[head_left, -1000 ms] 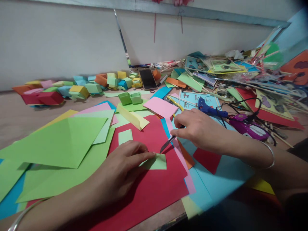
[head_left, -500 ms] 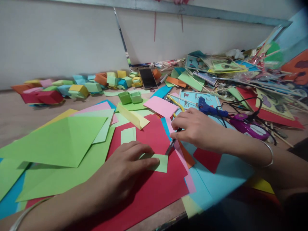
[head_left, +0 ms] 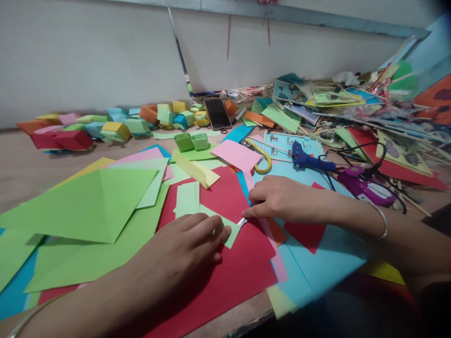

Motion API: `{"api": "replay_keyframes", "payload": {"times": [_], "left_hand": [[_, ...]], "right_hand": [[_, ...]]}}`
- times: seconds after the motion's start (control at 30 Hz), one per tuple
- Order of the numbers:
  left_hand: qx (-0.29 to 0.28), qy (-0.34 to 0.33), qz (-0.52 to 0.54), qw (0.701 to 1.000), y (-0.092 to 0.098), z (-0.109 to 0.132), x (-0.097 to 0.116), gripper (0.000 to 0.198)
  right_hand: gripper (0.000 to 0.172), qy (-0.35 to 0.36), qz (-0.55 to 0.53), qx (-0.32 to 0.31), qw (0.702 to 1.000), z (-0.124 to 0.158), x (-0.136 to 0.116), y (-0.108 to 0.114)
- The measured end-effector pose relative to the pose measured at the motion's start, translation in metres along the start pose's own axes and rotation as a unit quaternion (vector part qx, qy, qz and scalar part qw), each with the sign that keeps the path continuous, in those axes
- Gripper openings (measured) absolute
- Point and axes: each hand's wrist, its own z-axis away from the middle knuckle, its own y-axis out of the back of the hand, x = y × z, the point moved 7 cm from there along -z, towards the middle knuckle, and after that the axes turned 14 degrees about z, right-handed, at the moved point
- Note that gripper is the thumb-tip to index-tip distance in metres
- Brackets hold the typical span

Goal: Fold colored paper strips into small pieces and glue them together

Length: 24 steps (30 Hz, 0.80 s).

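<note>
A light green paper strip [head_left: 231, 237] lies at a slant on a large red sheet [head_left: 232, 286]. My left hand [head_left: 190, 241] is over the strip, its bent fingers closed on the paper near the right end. My right hand [head_left: 278, 199] is closed around a slim cutter knife [head_left: 242, 221]; only its silvery tip end shows, touching the strip's right corner, and the rest is hidden by my fingers. Small light green paper pieces [head_left: 187, 198] lie just beyond my left hand. A folded pale yellow paper [head_left: 200, 173] rests behind them.
Green sheets [head_left: 88, 202] are stacked at left. Two small green paper boxes [head_left: 199, 141] and yellow-handled scissors [head_left: 263, 162] lie behind. A blue glue gun [head_left: 310, 160] with a cable is at right, before piled crafts. Several coloured paper boxes and a phone [head_left: 218, 114] line the wall.
The light green strip has turned to a slant, and more of it shows. My right hand has moved down and left, with the knife lower. My left fingers have drawn together.
</note>
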Motion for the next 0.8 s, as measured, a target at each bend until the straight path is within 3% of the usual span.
{"api": "replay_keyframes", "payload": {"times": [0.17, 0.37, 0.8], "left_hand": [[-0.061, -0.011, -0.008, 0.998, -0.01, 0.004, -0.001, 0.021], [-0.05, -0.005, -0.012, 0.999, -0.009, 0.006, -0.002, 0.022], [-0.054, -0.009, -0.014, 0.998, -0.007, 0.003, 0.003, 0.023]], "right_hand": [[0.019, 0.012, -0.011, 0.005, 1.0, 0.002, -0.003, 0.002], [0.02, 0.026, -0.021, -0.026, 0.999, 0.003, -0.004, 0.002], [0.019, 0.058, -0.014, 0.012, 0.998, -0.001, -0.026, 0.0]]}}
